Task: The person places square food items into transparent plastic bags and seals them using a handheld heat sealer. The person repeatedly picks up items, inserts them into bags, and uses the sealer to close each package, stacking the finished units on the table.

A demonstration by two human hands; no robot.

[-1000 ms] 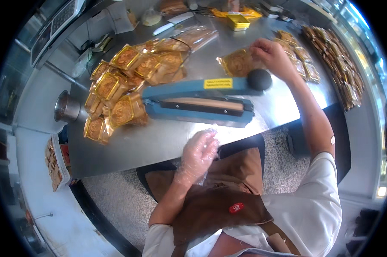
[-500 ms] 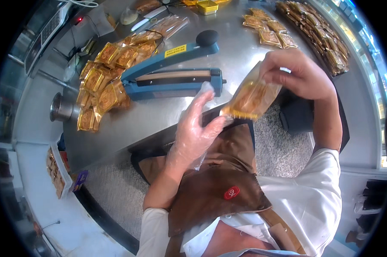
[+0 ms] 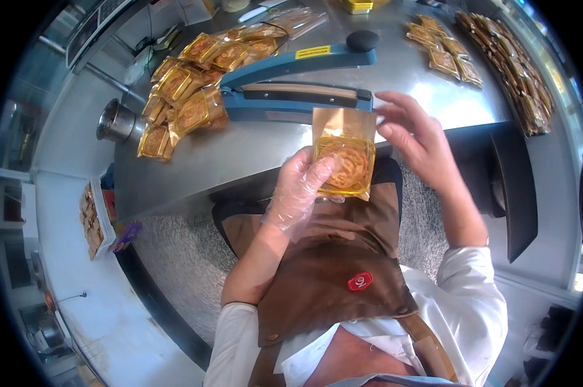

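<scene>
Packet (image 3: 345, 157) sits mid-frame, pinched in my left grip (image 3: 298, 184); my right grip (image 3: 415, 137) stands wide beside it. I'm probably readying a seal; next likely calls for feeding its top flat into the sealer (image 3: 285, 102).

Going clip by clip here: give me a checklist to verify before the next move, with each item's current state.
1. Package held by the gloved left hand: ok.
2. Both hands gloved: not ok; the right hand is bare.
3. Right fingers apart from the package: cannot tell; they are at its right edge.
4. Blue sealer's lever raised: ok.
5. Sealer's pale strip uncovered: ok.
6. Package's upper end closed: cannot tell.
</scene>
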